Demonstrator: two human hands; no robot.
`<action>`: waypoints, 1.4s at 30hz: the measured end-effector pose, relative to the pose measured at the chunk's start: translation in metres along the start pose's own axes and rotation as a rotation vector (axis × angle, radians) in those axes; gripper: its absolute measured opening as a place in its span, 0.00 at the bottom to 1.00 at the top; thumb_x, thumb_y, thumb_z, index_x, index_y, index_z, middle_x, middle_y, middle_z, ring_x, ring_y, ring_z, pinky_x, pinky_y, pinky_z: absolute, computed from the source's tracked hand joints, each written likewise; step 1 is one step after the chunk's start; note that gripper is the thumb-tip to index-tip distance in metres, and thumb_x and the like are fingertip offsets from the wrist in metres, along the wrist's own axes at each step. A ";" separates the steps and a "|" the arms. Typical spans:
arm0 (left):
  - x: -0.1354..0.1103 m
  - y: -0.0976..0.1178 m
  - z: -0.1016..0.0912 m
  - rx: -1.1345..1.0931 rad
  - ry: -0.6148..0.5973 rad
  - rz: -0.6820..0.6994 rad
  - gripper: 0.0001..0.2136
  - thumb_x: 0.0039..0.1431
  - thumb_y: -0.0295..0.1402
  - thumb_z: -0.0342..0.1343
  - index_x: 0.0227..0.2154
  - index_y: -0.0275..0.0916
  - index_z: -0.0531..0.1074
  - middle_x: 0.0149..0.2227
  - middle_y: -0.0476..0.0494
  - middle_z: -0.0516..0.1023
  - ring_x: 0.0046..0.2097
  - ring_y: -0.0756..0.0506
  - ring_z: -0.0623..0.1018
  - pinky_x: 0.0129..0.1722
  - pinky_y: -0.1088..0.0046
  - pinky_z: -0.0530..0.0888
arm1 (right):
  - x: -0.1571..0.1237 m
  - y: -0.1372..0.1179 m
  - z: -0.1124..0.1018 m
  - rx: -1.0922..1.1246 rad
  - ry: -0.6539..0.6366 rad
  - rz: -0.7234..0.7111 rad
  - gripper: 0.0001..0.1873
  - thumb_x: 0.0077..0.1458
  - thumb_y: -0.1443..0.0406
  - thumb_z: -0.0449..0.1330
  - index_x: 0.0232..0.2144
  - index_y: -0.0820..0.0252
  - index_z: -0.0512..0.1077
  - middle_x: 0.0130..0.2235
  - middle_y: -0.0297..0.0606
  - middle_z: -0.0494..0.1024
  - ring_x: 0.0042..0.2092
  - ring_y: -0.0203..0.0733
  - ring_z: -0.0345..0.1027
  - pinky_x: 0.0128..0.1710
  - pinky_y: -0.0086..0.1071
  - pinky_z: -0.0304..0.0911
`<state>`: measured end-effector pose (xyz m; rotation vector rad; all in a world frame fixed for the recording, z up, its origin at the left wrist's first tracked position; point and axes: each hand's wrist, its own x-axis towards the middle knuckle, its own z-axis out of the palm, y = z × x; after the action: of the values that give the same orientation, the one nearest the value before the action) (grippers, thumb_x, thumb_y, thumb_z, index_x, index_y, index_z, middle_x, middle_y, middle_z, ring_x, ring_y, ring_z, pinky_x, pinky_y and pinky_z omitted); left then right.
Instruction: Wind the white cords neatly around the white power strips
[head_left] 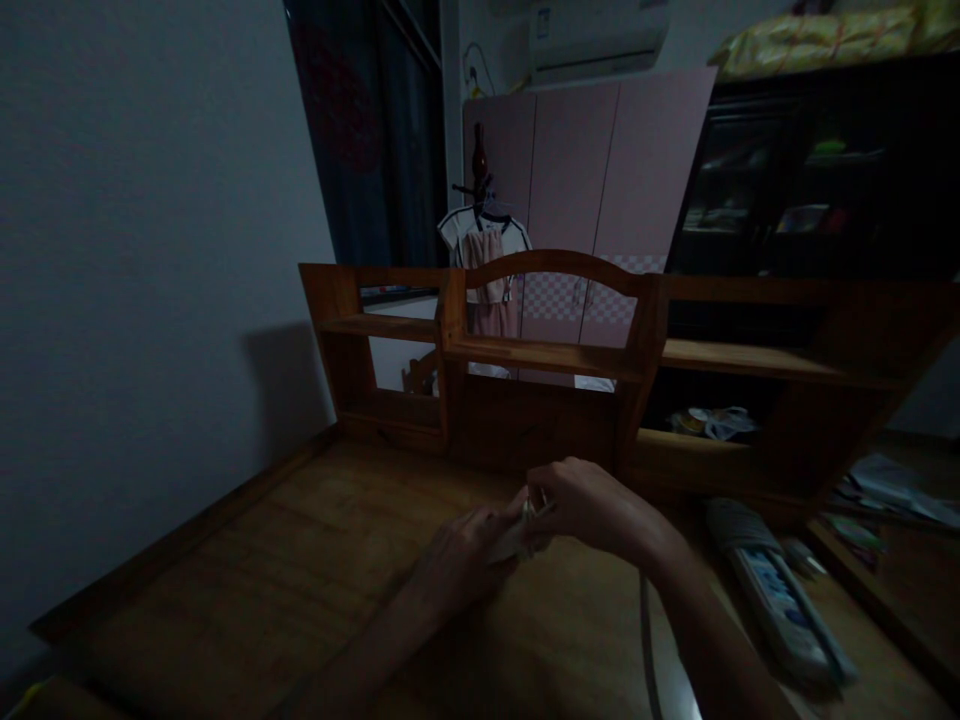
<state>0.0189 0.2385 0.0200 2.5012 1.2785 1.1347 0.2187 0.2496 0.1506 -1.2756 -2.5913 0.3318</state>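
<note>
My left hand (461, 560) and my right hand (589, 505) meet over the middle of a wooden desk (285, 580). Both are closed on a small pale object (525, 530) held between their fingertips; the dim light hides what it is. A pale cord (646, 640) trails from under my right wrist toward the near edge of the desk.
A wooden shelf unit (555, 350) stands along the back of the desk, with small items (712, 422) in its lower right bay. A long packaged item (780, 600) lies on the desk at the right. Behind are a pink wardrobe (600, 170) and hanging clothes (487, 260).
</note>
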 end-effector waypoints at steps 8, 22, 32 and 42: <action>-0.008 -0.006 0.005 0.260 -0.109 0.426 0.27 0.53 0.40 0.58 0.55 0.40 0.61 0.42 0.38 0.75 0.39 0.41 0.77 0.35 0.65 0.76 | 0.006 0.012 -0.002 0.397 -0.194 -0.111 0.22 0.44 0.50 0.68 0.32 0.62 0.74 0.25 0.30 0.71 0.26 0.31 0.61 0.21 0.23 0.50; -0.018 -0.004 -0.001 0.071 0.160 0.408 0.32 0.55 0.47 0.55 0.57 0.35 0.55 0.47 0.33 0.75 0.47 0.39 0.77 0.46 0.63 0.75 | 0.031 0.023 0.026 0.734 -0.302 0.014 0.25 0.44 0.46 0.65 0.28 0.62 0.69 0.22 0.27 0.66 0.22 0.29 0.57 0.19 0.22 0.52; -0.012 0.001 0.012 -0.338 0.212 -0.167 0.36 0.49 0.38 0.62 0.61 0.42 0.55 0.50 0.37 0.75 0.48 0.39 0.77 0.45 0.65 0.75 | 0.051 0.042 0.063 0.762 -0.209 0.167 0.28 0.58 0.45 0.49 0.27 0.65 0.71 0.19 0.29 0.62 0.17 0.29 0.53 0.16 0.23 0.51; 0.011 -0.007 0.010 -0.756 0.518 -0.676 0.24 0.51 0.45 0.60 0.47 0.36 0.70 0.42 0.39 0.79 0.45 0.40 0.77 0.45 0.67 0.71 | 0.054 0.029 0.080 0.109 -0.009 0.145 0.26 0.67 0.56 0.40 0.35 0.63 0.73 0.33 0.44 0.77 0.33 0.38 0.73 0.29 0.25 0.58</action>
<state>0.0244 0.2532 0.0159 1.1545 1.2860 1.6772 0.1841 0.3017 0.0715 -1.4283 -2.4563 0.4985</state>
